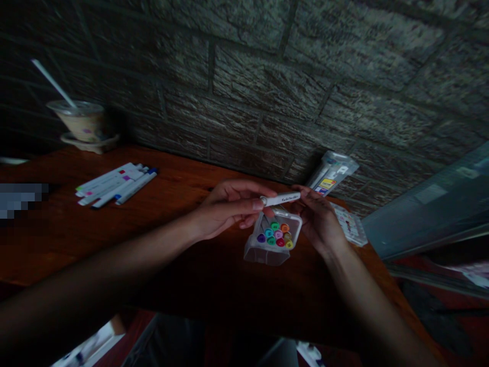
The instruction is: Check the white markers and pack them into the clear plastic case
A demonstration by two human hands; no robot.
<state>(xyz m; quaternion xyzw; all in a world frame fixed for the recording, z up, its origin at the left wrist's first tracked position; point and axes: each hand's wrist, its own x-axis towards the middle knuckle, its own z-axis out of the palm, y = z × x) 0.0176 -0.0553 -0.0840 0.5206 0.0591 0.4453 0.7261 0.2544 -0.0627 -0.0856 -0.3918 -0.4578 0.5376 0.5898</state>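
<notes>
A white marker (287, 198) with dark lettering lies nearly level between my two hands. My left hand (233, 206) pinches its left end between thumb and fingers. At its right end, the fingertips of my right hand (320, 216) close on it. Just below the marker stands a clear plastic case (267, 255) with its lid tipped open. Several markers with round coloured ends (280, 242), among them green, orange, pink, red, yellow and purple, stand in the case.
Several white markers (114, 186) lie in a bundle on the wooden table (175, 168). A plastic cup (84, 122) with a straw stands at the back left. A clear container (332, 171) leans near the brick wall, with a flat clear case (349, 224) at the right edge.
</notes>
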